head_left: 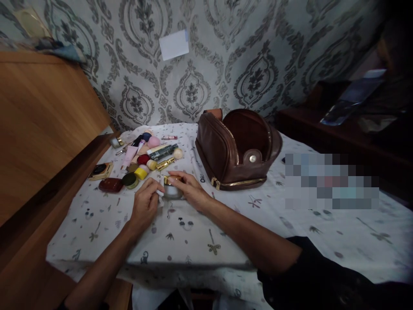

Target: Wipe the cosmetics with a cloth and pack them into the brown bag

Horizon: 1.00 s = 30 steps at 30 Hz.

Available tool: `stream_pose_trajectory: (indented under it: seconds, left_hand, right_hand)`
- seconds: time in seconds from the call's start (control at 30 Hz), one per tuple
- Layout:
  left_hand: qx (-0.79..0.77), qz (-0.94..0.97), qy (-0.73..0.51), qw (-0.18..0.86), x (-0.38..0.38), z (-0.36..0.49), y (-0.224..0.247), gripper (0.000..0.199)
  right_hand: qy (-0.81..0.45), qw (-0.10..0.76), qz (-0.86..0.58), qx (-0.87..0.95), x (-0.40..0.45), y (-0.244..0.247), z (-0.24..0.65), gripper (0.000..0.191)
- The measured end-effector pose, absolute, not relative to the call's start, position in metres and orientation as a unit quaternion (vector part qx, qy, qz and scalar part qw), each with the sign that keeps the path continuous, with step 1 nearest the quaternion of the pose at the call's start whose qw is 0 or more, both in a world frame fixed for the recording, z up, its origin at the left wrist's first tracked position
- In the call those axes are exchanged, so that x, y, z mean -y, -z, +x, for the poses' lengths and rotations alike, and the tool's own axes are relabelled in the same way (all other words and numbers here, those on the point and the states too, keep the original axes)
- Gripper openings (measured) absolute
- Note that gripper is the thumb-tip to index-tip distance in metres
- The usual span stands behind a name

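My right hand (191, 190) is closed round a cosmetic jar (172, 191) with a gold lid and a frosted body, low over the tablecloth. Against the jar's left side, my left hand (146, 199) grips a crumpled white wipe (160, 198) between bent fingers. Just beyond both hands lies a loose group of cosmetics: a gold tube (165, 163), a yellow-banded jar (140, 173), a round olive tin (130, 181) and a dark red case (110, 185). To the right of my hands stands a brown leather toiletry bag (216, 150), unzipped with its flap raised.
A patterned white cloth (193, 241) covers the table. A wooden panel (48, 120) rises along the left side, and the wallpapered wall (206, 64) closes off the back. On the right, part of the table is blurred by pixels. A dark compact (100, 170) lies far left.
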<state>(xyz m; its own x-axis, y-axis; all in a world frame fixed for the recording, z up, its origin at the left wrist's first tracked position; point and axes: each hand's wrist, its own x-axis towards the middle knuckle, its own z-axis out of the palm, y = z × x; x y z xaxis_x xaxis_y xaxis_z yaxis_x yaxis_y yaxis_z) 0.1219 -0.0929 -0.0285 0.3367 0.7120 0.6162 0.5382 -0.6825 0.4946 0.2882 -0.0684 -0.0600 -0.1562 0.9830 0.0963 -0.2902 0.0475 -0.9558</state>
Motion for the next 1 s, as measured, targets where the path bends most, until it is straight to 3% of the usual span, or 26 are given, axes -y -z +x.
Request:
stream_pose_trajectory:
  seconds: [0.5,0.7,0.87,1.0]
  left_hand:
    - [-0.393,0.804,-0.442,0.049,0.086,0.125,0.031,0.017]
    - [-0.493,0.705,-0.488,0.151,0.08,0.126,0.033,0.012]
    - [-0.502,0.682,-0.489,0.211,0.083,0.131,0.035,0.015]
    - [-0.476,0.735,-0.46,0.147,0.091,0.134,0.033,0.02]
  right_hand:
    - [-0.533,0.524,-0.384,0.542,0.072,0.06,0.292,0.056]
    - [-0.463,0.48,-0.366,0.649,0.082,0.057,0.291,0.092]
    - [-0.393,0.467,-0.406,0.679,0.087,0.052,0.288,0.068]
    - [-0.401,0.48,-0.425,0.654,0.086,0.049,0.287,0.052]
